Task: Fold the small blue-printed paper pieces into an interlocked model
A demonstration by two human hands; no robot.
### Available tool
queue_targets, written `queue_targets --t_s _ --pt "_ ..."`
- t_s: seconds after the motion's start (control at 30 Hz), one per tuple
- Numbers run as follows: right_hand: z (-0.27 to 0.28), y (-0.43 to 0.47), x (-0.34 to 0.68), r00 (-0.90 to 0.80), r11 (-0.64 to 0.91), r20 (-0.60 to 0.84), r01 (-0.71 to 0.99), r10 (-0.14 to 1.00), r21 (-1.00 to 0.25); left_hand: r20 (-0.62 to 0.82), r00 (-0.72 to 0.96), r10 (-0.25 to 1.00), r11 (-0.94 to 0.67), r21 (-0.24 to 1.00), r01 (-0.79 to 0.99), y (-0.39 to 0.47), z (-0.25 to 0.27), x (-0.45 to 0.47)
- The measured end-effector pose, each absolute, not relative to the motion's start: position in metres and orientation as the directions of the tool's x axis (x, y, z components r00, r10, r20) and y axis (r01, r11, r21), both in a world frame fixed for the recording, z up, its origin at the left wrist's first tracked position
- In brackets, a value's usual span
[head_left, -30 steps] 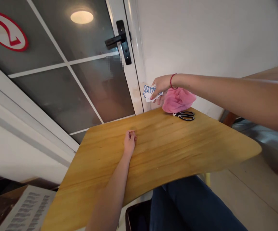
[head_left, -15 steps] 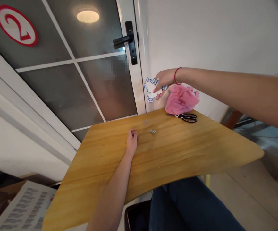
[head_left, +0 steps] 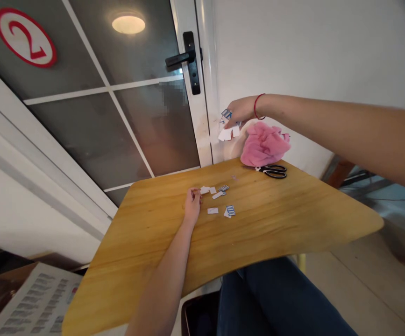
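In the upper middle my right hand [head_left: 241,111], with a red cord at its wrist, is raised above the far side of the wooden table [head_left: 275,219]. Its fingers are closed about several small paper cards [head_left: 228,134], some white, some marked with blue stripes. My left hand [head_left: 193,202] rests on the tabletop with its fingers curled in; whatever may be inside is hidden. White slips [head_left: 205,190] lie against its fingertips. More small cards are scattered to its right, among them a white one [head_left: 212,211] and a striped one [head_left: 230,210].
A pink cloth bundle [head_left: 265,144] sits at the table's back right corner, with black-handled scissors [head_left: 274,171] partly under it. Behind the table is a glazed door [head_left: 146,126] with a black handle [head_left: 181,58]. A dark bin [head_left: 202,315] stands below the front edge.
Several cards have dropped from my right hand onto the tabletop, where only a small striped piece clearly lay before. Fewer cards fan out from that hand. My left hand has stayed put.
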State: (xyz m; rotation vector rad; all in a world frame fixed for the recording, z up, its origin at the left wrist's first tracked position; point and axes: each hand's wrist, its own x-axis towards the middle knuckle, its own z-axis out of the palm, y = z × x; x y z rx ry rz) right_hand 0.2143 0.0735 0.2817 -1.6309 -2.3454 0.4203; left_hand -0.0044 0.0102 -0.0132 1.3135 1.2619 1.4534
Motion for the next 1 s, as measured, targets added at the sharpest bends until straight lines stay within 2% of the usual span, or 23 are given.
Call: queue_targets --t_s 0.1,0.33,0.43,0.6,0.7,0.9,1.0 --pt "0.28 0.084 0.219 -0.355 0.366 0.095 0.869 0.93 -0.333 0.202 -0.151 0.968 -0.194 0.979 0.064 0.01 -0.013 -0.005" --pt "0.281 0.063 0.206 -0.334 0.292 0.005 0.815 0.942 -0.501 0.203 -0.146 0.968 -0.196 0.979 0.063 0.01 -0.014 -0.005" --pt "0.286 0.059 0.205 -0.318 0.288 0.019 0.829 0.948 -0.479 0.207 -0.148 0.967 -0.2 0.978 0.061 0.011 -0.014 -0.005" --pt "0.29 0.061 0.211 -0.383 0.357 0.037 0.815 0.923 -0.456 0.218 -0.155 0.963 -0.211 0.976 0.062 0.011 -0.014 -0.005" --pt "0.289 0.059 0.208 -0.349 0.334 0.049 0.836 0.936 -0.434 0.224 -0.154 0.962 -0.217 0.974 0.062 0.01 -0.013 -0.005" --pt "0.283 0.061 0.199 -0.345 0.256 -0.015 0.725 0.939 -0.64 0.219 -0.164 0.962 -0.212 0.975 0.063 0.012 -0.014 -0.005" --pt "0.283 0.064 0.201 -0.388 0.336 0.064 0.689 0.919 -0.643 0.216 -0.162 0.963 -0.207 0.976 0.068 0.012 -0.015 -0.005"
